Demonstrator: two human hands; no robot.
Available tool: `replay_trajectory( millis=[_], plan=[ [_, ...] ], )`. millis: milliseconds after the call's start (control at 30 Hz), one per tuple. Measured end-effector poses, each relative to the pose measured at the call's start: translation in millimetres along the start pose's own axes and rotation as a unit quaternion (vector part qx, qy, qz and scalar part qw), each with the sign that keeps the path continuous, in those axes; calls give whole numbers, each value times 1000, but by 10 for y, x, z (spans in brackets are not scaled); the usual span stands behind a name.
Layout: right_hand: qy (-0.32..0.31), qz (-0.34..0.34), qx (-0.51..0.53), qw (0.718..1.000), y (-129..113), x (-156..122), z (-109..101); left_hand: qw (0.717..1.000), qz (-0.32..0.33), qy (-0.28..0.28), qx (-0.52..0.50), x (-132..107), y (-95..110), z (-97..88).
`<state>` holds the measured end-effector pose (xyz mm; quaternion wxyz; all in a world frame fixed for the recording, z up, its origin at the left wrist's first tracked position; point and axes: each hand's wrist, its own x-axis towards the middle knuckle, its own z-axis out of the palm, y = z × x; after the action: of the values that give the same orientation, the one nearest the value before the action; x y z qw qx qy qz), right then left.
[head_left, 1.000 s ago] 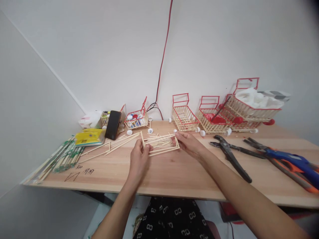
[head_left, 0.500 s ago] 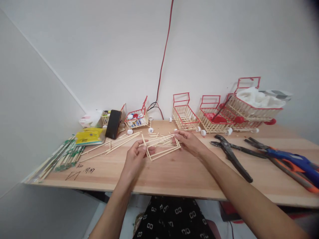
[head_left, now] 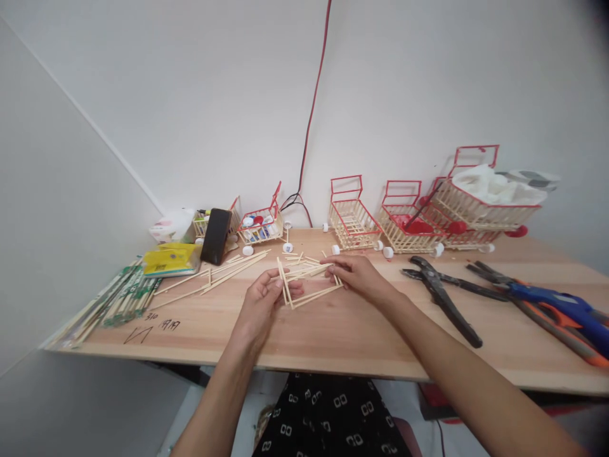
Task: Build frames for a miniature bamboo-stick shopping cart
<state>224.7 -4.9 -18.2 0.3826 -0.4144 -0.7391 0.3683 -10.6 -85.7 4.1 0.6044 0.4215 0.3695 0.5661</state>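
Between my two hands is a box-like frame of thin wooden sticks (head_left: 316, 296), held just above the table. My left hand (head_left: 261, 299) is closed on its left end, with the thumb in front and fingers behind the upright sticks. My right hand (head_left: 354, 274) pinches the far right end, partly hiding that corner. Behind the frame lie short loose sticks (head_left: 295, 257). Longer loose sticks (head_left: 233, 273) spread over the table to the left of my left hand.
Stick-built miniature shopping carts (head_left: 354, 222) with red trim line the wall. Pliers (head_left: 442, 298) and a blue glue gun (head_left: 547, 298) lie at right. At left are a phone (head_left: 216, 236), a yellow packet (head_left: 171, 259) and bundled sticks (head_left: 126, 301) on the wooden table (head_left: 333, 346).
The stick frame has turned slightly, its left end swinging a little to the right. My right hand has shifted a little left and lower along its end. Both hands keep their hold.
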Motion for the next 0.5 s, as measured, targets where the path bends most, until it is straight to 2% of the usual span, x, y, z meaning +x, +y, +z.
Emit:
replay_trajectory(
  millis=[233,500],
  plan=[
    [23,-11,-31,999,5,2,-18,1000,1,12,-3,28,-48,-1],
    [34,-88,-129,987,5,25,-36,998,-29,2,-48,35,-58,-36]
  ],
)
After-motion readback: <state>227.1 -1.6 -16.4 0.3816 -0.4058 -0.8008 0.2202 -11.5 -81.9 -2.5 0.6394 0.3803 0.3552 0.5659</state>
